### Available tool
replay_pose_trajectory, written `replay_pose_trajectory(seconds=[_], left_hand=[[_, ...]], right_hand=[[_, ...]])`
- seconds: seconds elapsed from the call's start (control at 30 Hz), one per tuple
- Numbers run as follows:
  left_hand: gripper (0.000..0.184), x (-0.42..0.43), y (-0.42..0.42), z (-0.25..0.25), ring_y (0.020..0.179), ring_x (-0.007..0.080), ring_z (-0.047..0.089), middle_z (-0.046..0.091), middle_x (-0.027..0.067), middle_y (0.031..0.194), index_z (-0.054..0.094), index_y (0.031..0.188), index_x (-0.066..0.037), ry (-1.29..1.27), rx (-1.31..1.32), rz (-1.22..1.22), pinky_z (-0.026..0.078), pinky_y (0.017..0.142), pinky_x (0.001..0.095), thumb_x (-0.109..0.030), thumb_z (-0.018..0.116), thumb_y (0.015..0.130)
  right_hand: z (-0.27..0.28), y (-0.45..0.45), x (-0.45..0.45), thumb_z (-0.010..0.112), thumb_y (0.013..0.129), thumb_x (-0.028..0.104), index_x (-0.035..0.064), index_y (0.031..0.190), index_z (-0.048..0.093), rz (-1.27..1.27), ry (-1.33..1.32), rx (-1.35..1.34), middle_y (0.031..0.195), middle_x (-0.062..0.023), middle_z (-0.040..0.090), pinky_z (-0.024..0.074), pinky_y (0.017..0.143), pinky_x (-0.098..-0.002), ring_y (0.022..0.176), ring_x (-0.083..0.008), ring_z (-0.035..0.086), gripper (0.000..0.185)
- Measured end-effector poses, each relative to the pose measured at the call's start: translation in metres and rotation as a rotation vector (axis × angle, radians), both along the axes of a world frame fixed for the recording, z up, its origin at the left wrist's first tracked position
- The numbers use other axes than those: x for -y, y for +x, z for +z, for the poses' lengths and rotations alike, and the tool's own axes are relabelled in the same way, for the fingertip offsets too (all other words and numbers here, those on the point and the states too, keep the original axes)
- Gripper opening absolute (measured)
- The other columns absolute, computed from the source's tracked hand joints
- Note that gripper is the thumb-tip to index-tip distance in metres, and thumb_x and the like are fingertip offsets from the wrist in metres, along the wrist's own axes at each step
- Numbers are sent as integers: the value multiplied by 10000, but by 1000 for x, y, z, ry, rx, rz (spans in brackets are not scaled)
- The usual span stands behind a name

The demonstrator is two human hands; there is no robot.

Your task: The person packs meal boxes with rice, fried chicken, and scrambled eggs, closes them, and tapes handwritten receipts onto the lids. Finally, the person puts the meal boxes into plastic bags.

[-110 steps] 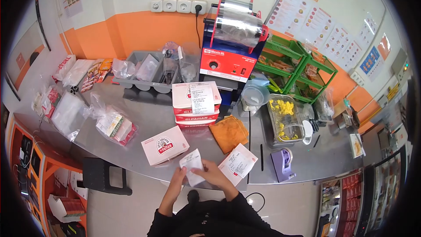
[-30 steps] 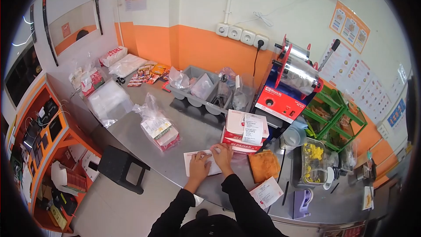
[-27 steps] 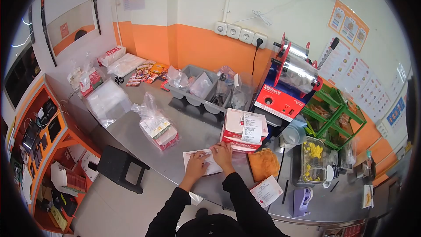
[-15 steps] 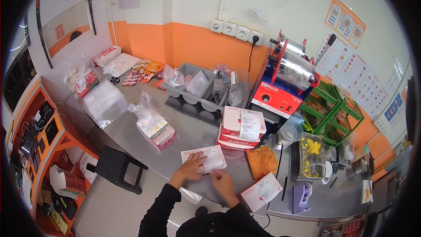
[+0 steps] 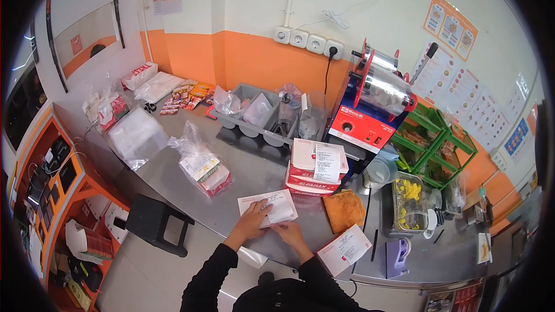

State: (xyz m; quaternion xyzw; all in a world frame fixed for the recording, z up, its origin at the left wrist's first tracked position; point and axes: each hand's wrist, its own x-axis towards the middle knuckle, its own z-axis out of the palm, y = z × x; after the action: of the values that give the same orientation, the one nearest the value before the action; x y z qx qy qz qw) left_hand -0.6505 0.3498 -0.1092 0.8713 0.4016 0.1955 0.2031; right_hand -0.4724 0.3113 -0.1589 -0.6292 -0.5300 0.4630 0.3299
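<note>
In front of me on the steel counter lies a white and red cardboard food box (image 5: 246, 203) with a printed receipt (image 5: 281, 208) on its lid. My left hand (image 5: 252, 222) lies flat over the lid and the receipt, fingers stretched out. At the box's near edge, by the receipt's lower end, my right hand (image 5: 291, 235) has its fingers pressed together; what they pinch is too small to make out. Another box (image 5: 345, 251) with a receipt sits right of my right hand. Beyond it is a folded orange cloth (image 5: 344, 210).
Stacked boxes (image 5: 316, 172) stand before a red and blue sealing machine (image 5: 361, 124). A bagged box (image 5: 206, 167) is at left. Around are a grey divided bin (image 5: 250, 129), a purple tape dispenser (image 5: 397, 257), a glass tray (image 5: 410, 225) and a black stool (image 5: 151, 219).
My right hand has shifted slightly left and up along the box's near edge. My left hand stays on the lid. The view has moved slightly.
</note>
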Motion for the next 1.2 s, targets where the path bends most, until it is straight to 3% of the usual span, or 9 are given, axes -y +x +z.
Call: replay_pose_trajectory(seconds=[0.03,0.13,0.23,0.43,0.53,0.73,0.93,1.1,1.2], left_hand=[[851,1,0,1,1228,352,367,351,145,1382,417,1325,-92,15,4,5,359,1019,415,-131,760,547],[834,2,1,-6,1216,345,380,369,135,1371,422,1321,-88,64,13,23,368,1010,413,-148,770,565],[824,3,1,-3,1210,342,387,376,131,1366,425,1318,-87,59,22,29,367,1010,413,-157,774,575],[763,2,2,-6,1220,348,378,381,139,1368,450,1303,-93,32,77,47,327,1045,418,-119,748,601],[744,5,5,-10,1202,362,383,380,139,1371,451,1304,-93,52,97,73,330,1039,421,-78,724,612],[711,7,4,-18,1204,403,355,377,150,1371,458,1301,-75,49,137,67,320,1039,428,-107,703,635],[705,6,5,-18,1211,400,353,360,157,1384,443,1325,-117,74,193,69,311,1040,459,-172,707,673],[760,4,7,-31,1232,411,359,339,180,1405,386,1362,-86,184,85,84,292,1053,466,-174,696,674],[841,6,12,-37,1291,400,306,272,156,1459,342,1389,-85,243,16,145,286,1065,457,-147,711,636]], right_hand=[[-4,1,0,674,805,352,-7,886,696,-14,-27,-41,696,-107,669,480,572,-319,605,-166,623,368],[18,-3,2,701,800,307,-25,868,692,-57,-170,-256,620,-63,621,429,466,-274,505,-101,553,339],[7,0,-1,669,843,230,-50,833,657,40,-111,-250,579,-16,547,344,391,-231,436,-70,464,281],[-7,0,-4,634,859,203,-34,841,651,80,15,-38,556,-14,553,374,405,-260,449,-80,494,238],[-28,-10,2,629,849,204,-28,840,635,-16,243,159,543,-62,577,407,438,-321,452,-144,533,232],[0,-36,25,628,829,226,23,783,615,-197,309,368,563,-128,570,424,476,-389,500,-282,577,208],[-38,-24,19,680,789,283,80,757,643,-243,526,413,545,-110,569,436,482,-400,506,-294,585,209],[3,-19,24,700,763,291,62,703,639,-208,457,373,561,-104,590,443,489,-401,520,-308,594,245],[-16,-10,15,699,763,279,41,718,633,-194,396,417,589,-110,605,444,491,-396,530,-293,603,251]])
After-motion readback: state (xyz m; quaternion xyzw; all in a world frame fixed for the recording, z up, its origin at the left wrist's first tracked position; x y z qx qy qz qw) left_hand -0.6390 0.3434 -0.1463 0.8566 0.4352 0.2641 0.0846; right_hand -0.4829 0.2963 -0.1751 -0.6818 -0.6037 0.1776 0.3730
